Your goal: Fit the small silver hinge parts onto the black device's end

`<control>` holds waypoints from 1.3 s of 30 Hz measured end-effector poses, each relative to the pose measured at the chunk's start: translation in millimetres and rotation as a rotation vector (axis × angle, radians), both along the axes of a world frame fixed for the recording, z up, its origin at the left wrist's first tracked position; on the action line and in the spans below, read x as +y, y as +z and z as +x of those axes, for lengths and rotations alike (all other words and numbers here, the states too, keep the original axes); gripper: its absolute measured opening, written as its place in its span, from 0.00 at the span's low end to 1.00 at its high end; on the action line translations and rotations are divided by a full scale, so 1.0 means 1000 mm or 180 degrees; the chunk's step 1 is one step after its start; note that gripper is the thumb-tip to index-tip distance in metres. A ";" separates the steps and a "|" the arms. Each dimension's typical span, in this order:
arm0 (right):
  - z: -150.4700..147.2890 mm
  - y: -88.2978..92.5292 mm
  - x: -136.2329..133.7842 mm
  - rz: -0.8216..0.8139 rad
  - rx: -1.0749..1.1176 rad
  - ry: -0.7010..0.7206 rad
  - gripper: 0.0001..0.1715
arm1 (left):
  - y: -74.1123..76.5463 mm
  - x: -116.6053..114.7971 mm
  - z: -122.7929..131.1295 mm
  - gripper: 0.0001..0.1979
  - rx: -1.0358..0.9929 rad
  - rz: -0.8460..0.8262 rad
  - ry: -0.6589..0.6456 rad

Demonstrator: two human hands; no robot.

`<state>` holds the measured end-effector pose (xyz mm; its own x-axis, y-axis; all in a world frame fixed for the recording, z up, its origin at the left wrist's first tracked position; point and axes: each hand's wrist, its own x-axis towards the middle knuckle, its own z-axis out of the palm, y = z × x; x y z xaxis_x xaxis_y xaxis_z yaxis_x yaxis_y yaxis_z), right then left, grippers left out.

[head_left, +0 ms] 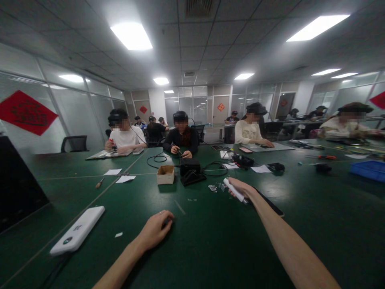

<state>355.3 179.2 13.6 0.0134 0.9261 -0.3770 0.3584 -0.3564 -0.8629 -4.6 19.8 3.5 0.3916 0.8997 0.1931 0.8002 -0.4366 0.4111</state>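
My left hand (158,228) rests on the green table, relaxed, with its fingers loosely bent and the thumb apart; I see nothing in it. Farther forward and to the right, my right hand (242,188) is closed around a white bar-shaped object (234,190) with a greyish near end; its exact kind is unclear. Small metal parts (213,188) lie on the table just left of the right hand. A dark flat object (272,204) lies partly hidden beneath the right forearm.
An open cardboard box (165,175) and a black device (190,170) stand ahead. A white power bank-like slab (78,230) with a cable lies at left, near a brush (99,183). A blue tray (369,172) is at far right. Several people sit across the table.
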 end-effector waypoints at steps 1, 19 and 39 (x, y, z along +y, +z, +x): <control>0.001 0.000 0.001 -0.0008 0.0013 -0.0003 0.22 | 0.000 0.000 0.000 0.11 0.0004 0.0013 0.0005; 0.002 0.008 -0.005 -0.0125 -0.0187 0.0030 0.24 | 0.001 0.000 0.000 0.11 -0.0015 -0.0103 0.0014; -0.149 0.017 -0.101 0.0622 -0.1843 0.2369 0.17 | -0.009 0.003 0.001 0.15 0.0027 0.0065 -0.0164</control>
